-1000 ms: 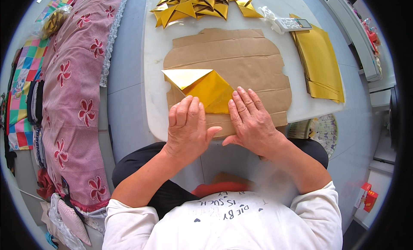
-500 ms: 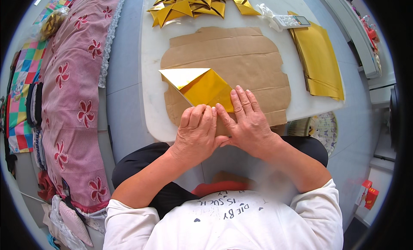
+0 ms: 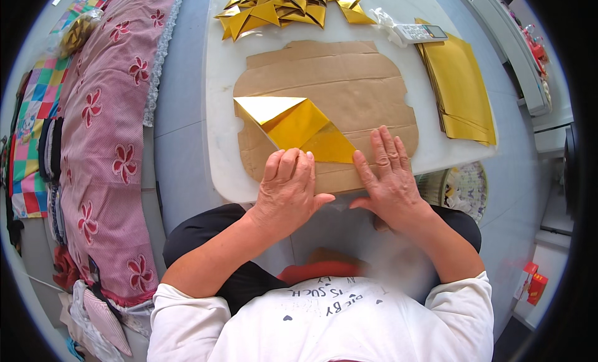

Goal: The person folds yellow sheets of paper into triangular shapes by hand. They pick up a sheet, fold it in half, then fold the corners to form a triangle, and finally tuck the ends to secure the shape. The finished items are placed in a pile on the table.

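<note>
The folded gold sheet [image 3: 300,126] lies on cardboard [image 3: 336,69], its near edge partly hidden by the bunched left hand [image 3: 288,186], whose hold I cannot tell; the splayed right hand [image 3: 393,182] grips nothing.

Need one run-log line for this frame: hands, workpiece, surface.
left hand: at near edge of folded gold paper | right hand: at its right corner | paper: on cardboard | cardboard: on table

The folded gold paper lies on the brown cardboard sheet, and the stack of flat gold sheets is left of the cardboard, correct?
No: the head view shows the stack of flat gold sheets right of the brown cardboard sheet, on which the folded gold paper lies.
</note>
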Action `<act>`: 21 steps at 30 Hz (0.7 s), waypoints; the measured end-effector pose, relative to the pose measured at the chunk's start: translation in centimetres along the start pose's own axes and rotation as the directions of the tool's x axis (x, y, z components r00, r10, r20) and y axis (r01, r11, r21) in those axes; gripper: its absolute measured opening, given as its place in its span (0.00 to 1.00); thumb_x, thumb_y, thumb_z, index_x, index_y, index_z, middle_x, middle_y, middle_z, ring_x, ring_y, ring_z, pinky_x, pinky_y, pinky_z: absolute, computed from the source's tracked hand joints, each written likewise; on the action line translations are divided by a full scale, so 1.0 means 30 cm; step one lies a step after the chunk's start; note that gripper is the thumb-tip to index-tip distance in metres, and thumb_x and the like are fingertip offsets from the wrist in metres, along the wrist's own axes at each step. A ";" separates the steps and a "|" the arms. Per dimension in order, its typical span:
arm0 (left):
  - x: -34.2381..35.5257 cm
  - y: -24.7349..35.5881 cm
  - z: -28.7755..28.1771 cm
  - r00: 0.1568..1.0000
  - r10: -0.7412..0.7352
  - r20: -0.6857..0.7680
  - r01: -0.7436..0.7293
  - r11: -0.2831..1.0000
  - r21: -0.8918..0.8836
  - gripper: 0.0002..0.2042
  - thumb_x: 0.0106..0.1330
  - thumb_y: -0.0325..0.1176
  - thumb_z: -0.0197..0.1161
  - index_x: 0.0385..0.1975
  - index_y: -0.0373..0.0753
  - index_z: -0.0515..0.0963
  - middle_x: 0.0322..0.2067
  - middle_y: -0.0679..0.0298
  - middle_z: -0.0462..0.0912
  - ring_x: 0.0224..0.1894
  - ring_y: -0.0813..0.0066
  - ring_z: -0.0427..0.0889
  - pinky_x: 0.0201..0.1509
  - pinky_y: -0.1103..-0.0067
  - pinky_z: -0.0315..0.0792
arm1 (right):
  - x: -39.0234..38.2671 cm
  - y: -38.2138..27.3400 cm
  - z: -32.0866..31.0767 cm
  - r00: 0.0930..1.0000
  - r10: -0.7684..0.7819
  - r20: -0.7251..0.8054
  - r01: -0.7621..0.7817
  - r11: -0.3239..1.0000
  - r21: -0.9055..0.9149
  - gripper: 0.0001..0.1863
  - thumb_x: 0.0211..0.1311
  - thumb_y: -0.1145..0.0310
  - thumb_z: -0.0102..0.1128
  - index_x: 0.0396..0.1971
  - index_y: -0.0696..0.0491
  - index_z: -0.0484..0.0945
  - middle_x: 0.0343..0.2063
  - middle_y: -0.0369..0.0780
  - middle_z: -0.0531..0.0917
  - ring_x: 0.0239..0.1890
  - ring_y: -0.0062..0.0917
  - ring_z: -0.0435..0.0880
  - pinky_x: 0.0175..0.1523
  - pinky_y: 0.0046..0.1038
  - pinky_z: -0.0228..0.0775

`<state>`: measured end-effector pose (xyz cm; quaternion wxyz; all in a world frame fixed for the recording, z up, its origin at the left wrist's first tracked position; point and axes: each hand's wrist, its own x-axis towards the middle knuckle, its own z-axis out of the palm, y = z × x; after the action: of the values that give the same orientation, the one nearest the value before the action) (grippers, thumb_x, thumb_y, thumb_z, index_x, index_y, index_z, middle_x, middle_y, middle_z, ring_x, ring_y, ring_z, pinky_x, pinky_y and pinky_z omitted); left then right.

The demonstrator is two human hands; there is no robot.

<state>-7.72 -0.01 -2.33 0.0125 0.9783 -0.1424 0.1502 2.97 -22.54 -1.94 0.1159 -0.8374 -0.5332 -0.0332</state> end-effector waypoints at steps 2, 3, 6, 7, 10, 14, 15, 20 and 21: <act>0.003 0.003 0.002 1.000 0.001 -0.009 -0.001 1.000 -0.003 0.36 0.70 0.58 0.51 0.49 0.20 0.75 0.49 0.45 0.73 0.58 0.52 0.67 0.66 0.57 0.55 | -0.024 0.010 -0.016 0.998 0.048 0.040 -0.048 0.999 -0.010 0.50 0.38 0.47 0.75 0.61 0.62 0.69 0.69 0.63 0.53 0.74 0.59 0.47 0.74 0.57 0.40; 0.004 0.003 0.002 1.000 0.001 -0.012 -0.001 1.000 -0.002 0.36 0.70 0.58 0.51 0.50 0.20 0.75 0.50 0.44 0.72 0.58 0.51 0.66 0.66 0.57 0.55 | -0.031 0.015 -0.025 0.996 0.071 0.059 -0.070 0.997 -0.013 0.50 0.39 0.47 0.75 0.61 0.62 0.69 0.69 0.63 0.52 0.74 0.59 0.47 0.74 0.57 0.40; 0.017 0.016 0.010 1.000 -0.024 -0.011 0.023 0.999 -0.044 0.37 0.68 0.58 0.54 0.50 0.19 0.74 0.51 0.44 0.71 0.59 0.50 0.65 0.65 0.57 0.56 | -0.044 0.040 -0.045 0.994 0.101 -0.047 -0.104 0.992 -0.072 0.46 0.45 0.48 0.73 0.59 0.64 0.70 0.67 0.63 0.58 0.71 0.59 0.54 0.72 0.55 0.49; 0.020 0.021 0.014 1.000 -0.029 -0.011 0.028 0.998 -0.056 0.37 0.67 0.58 0.55 0.51 0.19 0.74 0.51 0.44 0.71 0.60 0.50 0.64 0.65 0.58 0.56 | -0.034 0.042 -0.052 0.988 0.079 -0.135 -0.088 0.995 -0.057 0.42 0.47 0.51 0.73 0.57 0.64 0.71 0.63 0.62 0.63 0.67 0.57 0.60 0.68 0.52 0.56; 0.033 0.041 0.028 0.999 -0.044 -0.022 0.041 0.994 -0.099 0.37 0.64 0.57 0.59 0.51 0.19 0.73 0.52 0.44 0.70 0.60 0.50 0.63 0.65 0.58 0.57 | 0.020 0.032 -0.063 0.941 0.047 -0.335 -0.037 0.999 0.036 0.31 0.53 0.59 0.71 0.53 0.64 0.75 0.51 0.55 0.75 0.54 0.51 0.76 0.54 0.42 0.73; 0.054 0.083 0.037 0.998 -0.042 -0.042 0.036 0.990 -0.136 0.38 0.60 0.57 0.63 0.51 0.19 0.73 0.52 0.44 0.69 0.60 0.50 0.63 0.65 0.58 0.57 | 0.088 0.007 -0.037 0.923 0.069 -0.379 0.014 0.977 0.212 0.19 0.55 0.71 0.69 0.46 0.61 0.78 0.36 0.46 0.80 0.37 0.39 0.80 0.37 0.33 0.77; 0.056 0.086 0.035 0.999 -0.038 -0.038 0.032 0.990 -0.134 0.38 0.60 0.57 0.64 0.51 0.19 0.73 0.52 0.44 0.69 0.60 0.50 0.63 0.65 0.58 0.57 | 0.107 0.001 -0.023 0.925 0.068 -0.375 0.024 0.972 0.235 0.17 0.55 0.74 0.68 0.45 0.61 0.79 0.34 0.44 0.79 0.35 0.37 0.80 0.34 0.32 0.76; 0.032 0.063 0.021 0.999 -0.040 -0.013 0.039 0.998 -0.053 0.37 0.60 0.57 0.63 0.50 0.20 0.74 0.51 0.44 0.70 0.60 0.50 0.63 0.65 0.58 0.57 | 0.151 0.026 0.018 0.966 0.091 -0.242 -0.040 0.978 0.204 0.08 0.56 0.78 0.62 0.37 0.59 0.78 0.30 0.42 0.78 0.35 0.35 0.80 0.36 0.34 0.76; 0.025 0.054 0.013 0.999 -0.041 -0.007 0.041 0.999 -0.026 0.36 0.61 0.57 0.63 0.49 0.20 0.75 0.50 0.44 0.71 0.59 0.50 0.64 0.65 0.58 0.57 | 0.153 0.028 0.022 0.964 0.113 -0.241 -0.059 0.974 0.221 0.07 0.58 0.77 0.62 0.36 0.58 0.78 0.30 0.42 0.77 0.35 0.35 0.80 0.36 0.34 0.76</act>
<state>-7.36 -1.81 -2.52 0.0286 0.9801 -0.1243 0.1518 5.66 -18.66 -1.90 0.2725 -0.8316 -0.4776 -0.0773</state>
